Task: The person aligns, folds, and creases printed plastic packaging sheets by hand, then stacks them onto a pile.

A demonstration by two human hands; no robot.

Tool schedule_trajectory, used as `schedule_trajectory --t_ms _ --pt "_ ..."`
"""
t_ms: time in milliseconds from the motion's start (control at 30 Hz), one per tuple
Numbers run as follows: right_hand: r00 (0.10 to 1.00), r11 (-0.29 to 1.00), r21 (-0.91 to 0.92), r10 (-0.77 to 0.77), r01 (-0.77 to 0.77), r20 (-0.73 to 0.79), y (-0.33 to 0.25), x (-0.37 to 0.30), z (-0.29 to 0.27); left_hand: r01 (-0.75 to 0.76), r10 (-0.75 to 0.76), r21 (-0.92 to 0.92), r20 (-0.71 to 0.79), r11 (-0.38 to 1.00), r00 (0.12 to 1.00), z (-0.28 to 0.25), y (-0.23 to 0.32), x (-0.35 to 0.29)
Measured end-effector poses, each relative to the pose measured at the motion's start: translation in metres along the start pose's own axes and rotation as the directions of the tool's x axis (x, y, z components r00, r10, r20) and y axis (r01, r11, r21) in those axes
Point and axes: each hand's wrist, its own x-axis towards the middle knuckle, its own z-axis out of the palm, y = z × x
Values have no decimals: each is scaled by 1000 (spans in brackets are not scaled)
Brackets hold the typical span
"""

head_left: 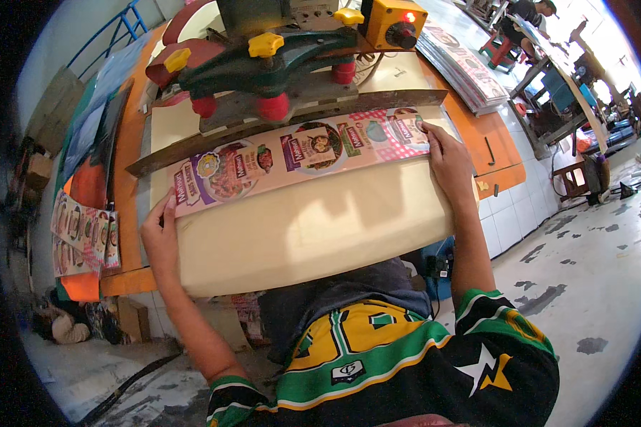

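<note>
A long pink printed strip (271, 165) with food pictures lies across a cream-coloured sheet (320, 220), its far edge along a dark metal bar (214, 141). My left hand (162, 235) holds the strip's left end, thumb on top and the other fingers mostly hidden. At the right end my right hand (450, 160) grips the strip's corner between thumb and fingers. Just beyond the bar stands a press with a dark green cast arm (278, 64), yellow star knobs and red feet. The cream sheet curves down at its near edge toward my lap.
A yellow control box (395, 25) with a lit red lamp and black dial sits on the press. Stacked printed sheets (466, 67) lie at the right, beside a hex key (489, 151) on the orange tabletop (502, 171). Several printed strips (85, 231) hang at the left. A person (527, 18) sits far right.
</note>
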Motion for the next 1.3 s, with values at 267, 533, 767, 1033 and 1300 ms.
schedule_trajectory --t_ms 267,533,767,1033,1300 --pt "999 999 3 -33 33 5 -1 0 0 -25 25 16 -30 1000 999 0 -1 -1" --pt "999 1000 -24 6 -5 52 2 1 0 -8 6 -56 -36 998 999 -3 -3 -1" --pt "995 1000 7 6 -7 101 -3 0 -3 -20 19 -25 -53 999 998 -2 -4 -4" --pt "996 999 -24 28 -26 87 3 0 -5 -19 19 -29 -16 999 1000 1 -9 -1" --pt "1000 1000 6 -2 2 23 6 1 6 2 -2 7 3 1000 1000 -3 -5 0"
